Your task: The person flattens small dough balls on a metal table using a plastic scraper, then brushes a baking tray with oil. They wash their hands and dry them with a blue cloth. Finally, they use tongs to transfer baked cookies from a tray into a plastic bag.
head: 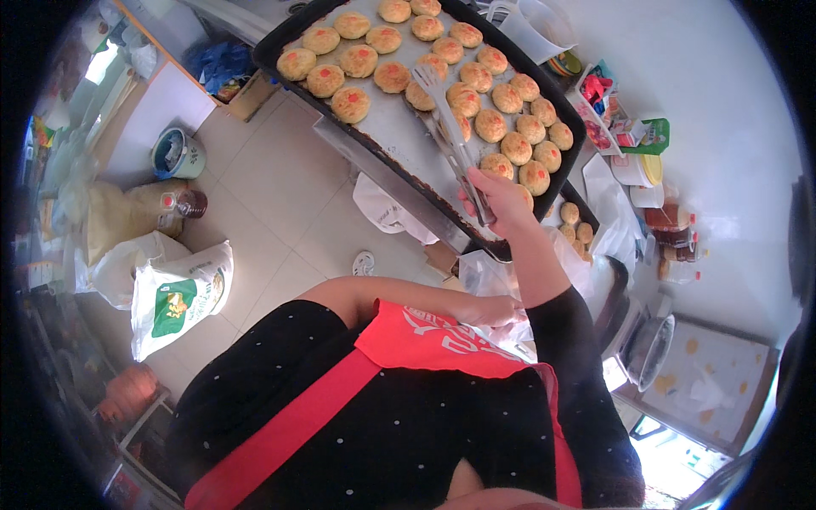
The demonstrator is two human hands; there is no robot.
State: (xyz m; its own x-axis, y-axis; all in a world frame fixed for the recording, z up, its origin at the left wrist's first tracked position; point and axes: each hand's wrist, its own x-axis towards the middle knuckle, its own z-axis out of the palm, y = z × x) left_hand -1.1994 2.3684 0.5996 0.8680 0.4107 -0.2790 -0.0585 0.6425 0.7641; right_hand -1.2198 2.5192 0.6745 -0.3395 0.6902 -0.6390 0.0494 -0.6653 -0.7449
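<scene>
My right hand [500,197] grips metal serving tongs [454,140] by their handle end. Their slotted tips reach over a round baked pastry [419,97] near the middle of a large dark-rimmed baking tray [408,169]; whether they pinch it I cannot tell. Many golden pastries with red marks on top [491,125] cover much of this tray, while a strip along its near-left side shows bare metal. Lower down, my left hand [494,311] is closed on a thin translucent plastic bag [484,273], partly hidden behind my right forearm and the red apron [440,341].
A second tray [590,220] with smaller pastries sits beyond my right forearm. Bottles [669,218], tubs [637,171] and a white basket [596,111] line the wall. On the tiled floor [274,191] stand a white printed sack [185,299] and a bin [188,156].
</scene>
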